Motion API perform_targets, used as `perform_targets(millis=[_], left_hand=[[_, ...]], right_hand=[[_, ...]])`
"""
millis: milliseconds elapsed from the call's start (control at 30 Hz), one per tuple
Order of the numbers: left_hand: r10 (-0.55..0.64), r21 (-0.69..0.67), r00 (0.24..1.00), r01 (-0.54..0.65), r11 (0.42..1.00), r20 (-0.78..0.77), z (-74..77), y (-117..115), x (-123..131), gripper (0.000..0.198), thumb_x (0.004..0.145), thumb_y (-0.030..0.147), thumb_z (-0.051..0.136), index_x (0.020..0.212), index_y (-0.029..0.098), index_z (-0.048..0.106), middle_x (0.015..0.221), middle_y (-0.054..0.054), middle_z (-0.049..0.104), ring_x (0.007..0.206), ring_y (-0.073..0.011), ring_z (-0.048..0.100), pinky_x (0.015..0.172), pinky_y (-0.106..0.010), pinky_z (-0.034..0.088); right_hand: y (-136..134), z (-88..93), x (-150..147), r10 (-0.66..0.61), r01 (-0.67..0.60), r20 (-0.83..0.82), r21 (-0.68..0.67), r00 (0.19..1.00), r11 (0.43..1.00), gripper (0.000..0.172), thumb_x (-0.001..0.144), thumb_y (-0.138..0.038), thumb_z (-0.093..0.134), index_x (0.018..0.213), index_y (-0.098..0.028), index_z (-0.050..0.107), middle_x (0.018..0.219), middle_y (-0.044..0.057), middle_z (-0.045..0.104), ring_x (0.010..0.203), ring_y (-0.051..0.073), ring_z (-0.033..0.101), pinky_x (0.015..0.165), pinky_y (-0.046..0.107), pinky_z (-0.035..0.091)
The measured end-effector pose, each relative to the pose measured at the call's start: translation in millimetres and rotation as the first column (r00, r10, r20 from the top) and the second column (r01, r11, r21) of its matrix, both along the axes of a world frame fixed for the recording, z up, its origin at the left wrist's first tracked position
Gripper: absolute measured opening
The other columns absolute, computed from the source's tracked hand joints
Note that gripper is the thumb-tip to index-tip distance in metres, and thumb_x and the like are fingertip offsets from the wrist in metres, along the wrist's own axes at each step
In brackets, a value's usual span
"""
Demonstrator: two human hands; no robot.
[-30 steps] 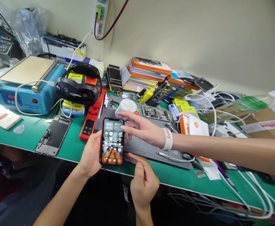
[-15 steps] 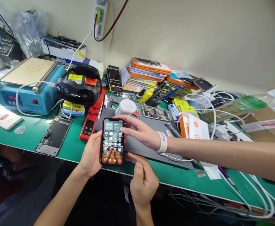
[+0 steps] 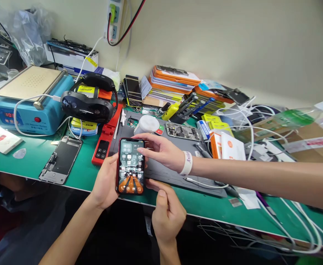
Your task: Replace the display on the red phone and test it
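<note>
My left hand (image 3: 106, 184) grips a lit smartphone (image 3: 131, 167) in a red-edged case by its left side, screen up, over the table's front edge. App icons and an orange picture show on the screen. My right hand (image 3: 169, 213) is just right of the phone's lower end, its fingers curled and index finger toward the phone; nothing shows in it. From the right, another person's hand (image 3: 160, 150) with a white wristband (image 3: 187, 163) reaches over the phone's upper right, fingers at its top edge and screen.
Around lie a grey mat (image 3: 161, 167), a white round container (image 3: 146, 124), an opened phone (image 3: 182, 131), a red device (image 3: 104, 147), a phone screen part (image 3: 61, 160), a blue heating machine (image 3: 31, 114) and a black headset (image 3: 88, 105). White cables (image 3: 296, 217) hang at the right.
The view has shifted slightly, so the bench items sit a little further left. The other person's thumb has moved slightly over the upper screen. My hands keep nearly the same pose.
</note>
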State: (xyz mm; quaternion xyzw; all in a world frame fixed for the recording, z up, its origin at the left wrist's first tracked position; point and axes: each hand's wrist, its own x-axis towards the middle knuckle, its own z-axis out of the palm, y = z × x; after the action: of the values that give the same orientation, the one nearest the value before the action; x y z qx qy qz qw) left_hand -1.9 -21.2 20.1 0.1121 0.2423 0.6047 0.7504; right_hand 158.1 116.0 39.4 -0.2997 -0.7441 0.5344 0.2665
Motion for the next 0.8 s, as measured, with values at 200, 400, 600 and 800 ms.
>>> perform_targets(millis=[200,400,600,800], left_hand=[[-0.001,-0.013,1.000,0.001,1.000,-0.019,3.3,-1,1,0.059,0.093,0.048,0.074,0.144,0.017,0.069,0.127,-0.015,0.080,0.126,-0.0413,0.072,0.111,-0.054,0.054],[0.003,-0.029,1.000,-0.003,1.000,0.000,5.3,0,1,0.059,0.093,0.045,0.075,0.145,0.018,0.068,0.127,-0.014,0.080,0.126,-0.0408,0.072,0.112,-0.054,0.054],[0.002,-0.017,1.000,-0.002,1.000,-0.002,0.0,0,0,0.057,0.095,0.047,0.072,0.144,0.018,0.069,0.127,-0.014,0.080,0.126,-0.0406,0.072,0.113,-0.054,0.054],[0.003,-0.007,1.000,-0.003,1.000,-0.009,-2.1,-1,0,0.054,0.098,0.047,0.069,0.143,0.017,0.071,0.127,-0.015,0.080,0.127,-0.0405,0.072,0.113,-0.054,0.053]], right_hand=[[-75,-25.6,1,-0.316,0.325,-0.080,0.166,0.946,0.931,0.035,0.102,-0.049,0.057,0.127,-0.037,0.079,0.100,0.009,0.082,0.091,0.040,0.082,0.059,0.052,0.070],[-157,-62.8,7,-0.571,0.606,-0.204,0.263,0.796,0.751,0.043,0.110,-0.041,0.038,0.133,-0.039,0.074,0.107,0.010,0.081,0.106,0.041,0.082,0.070,0.057,0.071],[-157,-73.9,10,-0.626,0.669,-0.236,0.306,0.743,0.678,0.039,0.108,-0.040,0.045,0.132,-0.039,0.077,0.111,0.009,0.082,0.104,0.041,0.082,0.064,0.053,0.071],[-158,-71.3,8,-0.607,0.642,-0.214,0.298,0.766,0.706,0.038,0.107,-0.041,0.046,0.131,-0.038,0.076,0.111,0.010,0.083,0.103,0.042,0.082,0.065,0.054,0.071]])
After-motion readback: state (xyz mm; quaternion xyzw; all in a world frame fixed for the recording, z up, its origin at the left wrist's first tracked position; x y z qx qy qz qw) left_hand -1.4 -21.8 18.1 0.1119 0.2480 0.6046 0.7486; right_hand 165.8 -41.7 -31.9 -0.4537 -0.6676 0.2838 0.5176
